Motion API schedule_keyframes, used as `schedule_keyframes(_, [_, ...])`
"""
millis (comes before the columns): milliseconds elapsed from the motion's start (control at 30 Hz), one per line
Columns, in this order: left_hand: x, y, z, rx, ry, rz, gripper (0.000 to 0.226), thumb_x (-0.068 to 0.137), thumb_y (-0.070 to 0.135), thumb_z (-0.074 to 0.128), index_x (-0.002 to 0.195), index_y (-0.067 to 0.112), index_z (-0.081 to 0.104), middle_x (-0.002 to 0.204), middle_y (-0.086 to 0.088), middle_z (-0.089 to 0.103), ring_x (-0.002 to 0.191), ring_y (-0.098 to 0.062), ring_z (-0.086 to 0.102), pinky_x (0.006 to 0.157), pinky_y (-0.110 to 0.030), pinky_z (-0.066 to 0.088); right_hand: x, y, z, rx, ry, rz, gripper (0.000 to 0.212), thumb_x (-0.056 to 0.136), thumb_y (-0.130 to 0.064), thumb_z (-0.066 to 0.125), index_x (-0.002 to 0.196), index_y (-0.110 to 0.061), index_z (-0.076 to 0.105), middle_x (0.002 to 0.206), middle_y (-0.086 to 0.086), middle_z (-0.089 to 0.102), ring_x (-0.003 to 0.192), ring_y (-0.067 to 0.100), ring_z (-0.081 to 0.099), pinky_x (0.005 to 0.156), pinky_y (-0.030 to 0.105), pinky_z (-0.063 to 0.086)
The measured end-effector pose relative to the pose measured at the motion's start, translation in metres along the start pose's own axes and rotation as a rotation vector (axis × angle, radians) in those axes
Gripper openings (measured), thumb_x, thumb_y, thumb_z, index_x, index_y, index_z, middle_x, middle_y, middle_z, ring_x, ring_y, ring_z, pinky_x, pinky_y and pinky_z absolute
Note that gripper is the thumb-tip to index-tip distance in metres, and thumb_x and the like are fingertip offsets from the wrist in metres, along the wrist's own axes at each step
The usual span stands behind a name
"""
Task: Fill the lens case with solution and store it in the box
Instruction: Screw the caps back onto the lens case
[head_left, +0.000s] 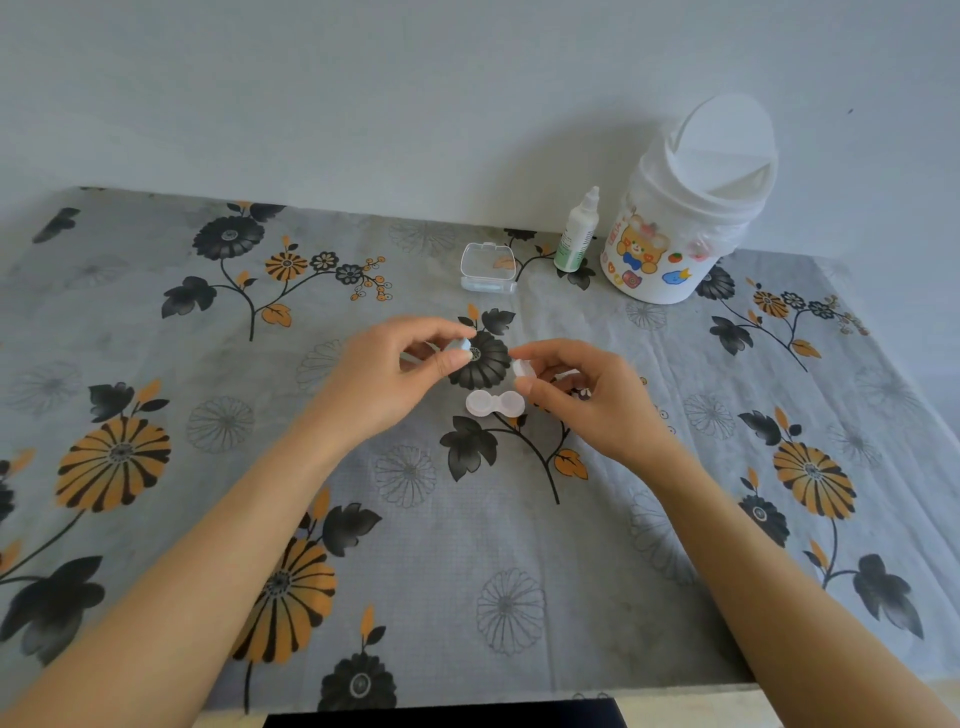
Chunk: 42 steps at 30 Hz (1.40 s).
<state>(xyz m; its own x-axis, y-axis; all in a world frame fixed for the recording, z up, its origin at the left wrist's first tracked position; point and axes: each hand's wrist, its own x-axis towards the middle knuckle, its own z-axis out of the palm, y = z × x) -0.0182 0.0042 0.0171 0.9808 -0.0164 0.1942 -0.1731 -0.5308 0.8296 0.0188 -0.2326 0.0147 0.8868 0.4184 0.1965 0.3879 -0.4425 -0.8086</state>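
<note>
A translucent white lens case (494, 404) with two round wells lies uncapped on the flowered tablecloth, between and just below my hands. My left hand (387, 376) pinches a small round white cap (461, 347) between thumb and forefinger, above and left of the case. My right hand (597, 402) holds the other white cap (521, 370) at its fingertips, just above the case's right well. A small clear plastic box (488, 267) stands with its lid up farther back. The solution bottle (577, 234), white with a green label, stands upright to the box's right, cap on.
A white bin (680, 208) with a swing lid and cartoon stickers stands at the back right, beside the bottle. A pale wall runs behind the table. The table's front edge (675, 696) is at the bottom of the view.
</note>
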Motion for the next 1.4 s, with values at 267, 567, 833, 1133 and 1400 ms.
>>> schedule_keyframes(267, [-0.015, 0.001, 0.011, 0.128, -0.018, 0.117, 0.028, 0.082, 0.036, 0.078, 0.109, 0.029, 0.072, 0.1, 0.017, 0.071, 0.093, 0.003, 0.064, 0.085, -0.022, 0.053, -0.007, -0.001, 0.004, -0.21, -0.029, -0.145, 0.021, 0.087, -0.023, 0.076, 0.106, -0.017, 0.071, 0.099, -0.006, 0.07, 0.091, 0.006, 0.064, 0.08, 0.02, 0.052])
schedule_keyframes(567, [-0.016, -0.006, 0.022, 0.296, -0.012, 0.179, 0.029, 0.083, 0.041, 0.075, 0.109, 0.028, 0.071, 0.105, 0.013, 0.07, 0.102, -0.013, 0.059, 0.086, -0.044, 0.051, -0.008, 0.003, 0.006, -0.3, -0.063, -0.233, 0.019, 0.088, -0.025, 0.076, 0.105, -0.016, 0.073, 0.091, -0.002, 0.07, 0.091, 0.02, 0.059, 0.079, 0.037, 0.048])
schedule_keyframes(833, [-0.015, -0.002, 0.027, 0.39, 0.018, 0.225, 0.03, 0.084, 0.042, 0.074, 0.108, 0.024, 0.072, 0.102, 0.01, 0.069, 0.1, -0.014, 0.058, 0.085, -0.04, 0.05, -0.007, 0.008, 0.009, -0.302, -0.05, -0.233, 0.02, 0.088, -0.024, 0.075, 0.106, -0.017, 0.072, 0.094, -0.003, 0.069, 0.094, 0.02, 0.059, 0.08, 0.036, 0.049])
schedule_keyframes(1133, [-0.013, -0.003, 0.032, 0.409, 0.048, 0.246, 0.026, 0.087, 0.039, 0.071, 0.108, 0.023, 0.07, 0.102, 0.009, 0.071, 0.1, -0.015, 0.059, 0.083, -0.042, 0.05, -0.003, 0.014, 0.01, -0.368, -0.005, -0.242, 0.022, 0.087, -0.024, 0.077, 0.107, -0.015, 0.072, 0.095, -0.002, 0.068, 0.095, 0.018, 0.057, 0.081, 0.029, 0.048])
schedule_keyframes(1400, [-0.014, -0.005, 0.031, 0.405, 0.047, 0.261, 0.024, 0.087, 0.032, 0.073, 0.108, 0.02, 0.071, 0.103, 0.007, 0.071, 0.101, -0.017, 0.06, 0.084, -0.044, 0.05, -0.002, 0.016, 0.009, -0.373, -0.006, -0.279, 0.024, 0.086, -0.022, 0.077, 0.108, -0.013, 0.072, 0.098, -0.002, 0.068, 0.096, 0.019, 0.057, 0.083, 0.03, 0.049])
